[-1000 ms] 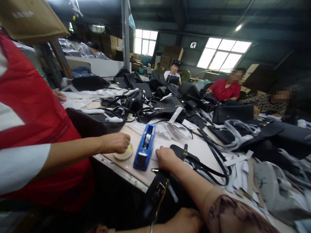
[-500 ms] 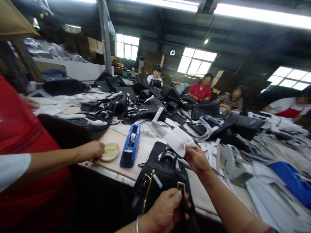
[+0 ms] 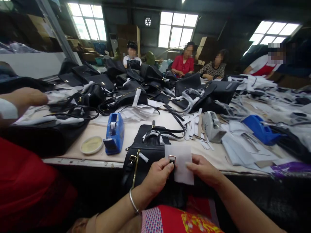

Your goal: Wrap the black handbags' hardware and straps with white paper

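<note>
A black backpack with gold zips and a wrapped top handle lies at the table's front edge. My left hand is closed, thumb and fingers pinching a strap at its small metal buckle. My right hand pinches the right edge of a white paper sheet. The sheet lies behind the buckle, between it and the bag's front. A second buckle shows on the bag's left side.
Left of the bag stand a blue tape dispenser and a shallow dish. A grey tape dispenser and paper strips lie to the right. Black bags heap up behind. A co-worker's hand reaches in at left.
My right hand has brought the paper down from beside the handle to behind the buckle. The co-worker's hand has left the dish. The view has turned right and downward.
</note>
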Available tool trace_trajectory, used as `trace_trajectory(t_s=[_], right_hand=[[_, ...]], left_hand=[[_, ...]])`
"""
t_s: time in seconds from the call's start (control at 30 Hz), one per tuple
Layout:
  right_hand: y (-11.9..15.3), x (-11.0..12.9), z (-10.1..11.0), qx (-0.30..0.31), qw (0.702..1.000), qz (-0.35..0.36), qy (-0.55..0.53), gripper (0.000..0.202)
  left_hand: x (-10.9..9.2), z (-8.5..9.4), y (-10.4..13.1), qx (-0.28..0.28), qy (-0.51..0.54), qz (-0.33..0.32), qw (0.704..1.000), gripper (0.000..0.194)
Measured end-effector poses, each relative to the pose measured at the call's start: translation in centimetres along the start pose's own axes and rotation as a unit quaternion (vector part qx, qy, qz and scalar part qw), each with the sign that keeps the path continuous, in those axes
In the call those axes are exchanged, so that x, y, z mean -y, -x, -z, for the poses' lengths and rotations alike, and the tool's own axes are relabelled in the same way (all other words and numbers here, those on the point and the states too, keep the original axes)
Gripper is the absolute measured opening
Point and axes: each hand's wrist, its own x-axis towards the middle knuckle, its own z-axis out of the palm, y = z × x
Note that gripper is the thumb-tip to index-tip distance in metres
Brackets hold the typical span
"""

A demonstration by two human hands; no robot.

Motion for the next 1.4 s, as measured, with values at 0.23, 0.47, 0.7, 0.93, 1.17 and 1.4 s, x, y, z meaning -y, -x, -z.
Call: trace_trajectory(t_s=[0.23, 0.47, 0.7, 0.93, 1.17, 1.4], right_hand=[[-0.9, -0.5, -2.6, -0.075, 0.989, 0.028, 0.123, 0.035], [0.9, -2.0, -3.8, 0.046, 0.995, -0.008, 0.087, 0.027], [1.0, -1.7, -3.1, 0.039, 0.993, 0.013, 0.114, 0.035], [0.8, -2.0, -5.0, -0.048, 0.997, -0.004, 0.06, 0.036], [0.8, -2.1, -5.3, -0.064, 0.996, -0.003, 0.058, 0.034], [0.9, -2.2, -5.4, -0.06, 0.994, 0.001, 0.09, 0.033]], left_hand=[[-1.3, 0.4, 0.4, -0.064, -0.146, -0.098, 0.982, 0.022], [-1.2, 0.4, 0.0, -0.062, -0.128, -0.086, 0.986, 0.021], [-0.9, -0.1, -0.7, -0.108, -0.122, -0.034, 0.986, 0.051], [0.6, 0.7, 0.0, -0.075, -0.034, -0.053, 0.995, 0.076], [-1.7, 1.2, 0.1, -0.064, -0.243, -0.132, 0.959, 0.07], [-3.2, 1.3, -2.4, -0.077, -0.282, -0.121, 0.949, 0.009]])
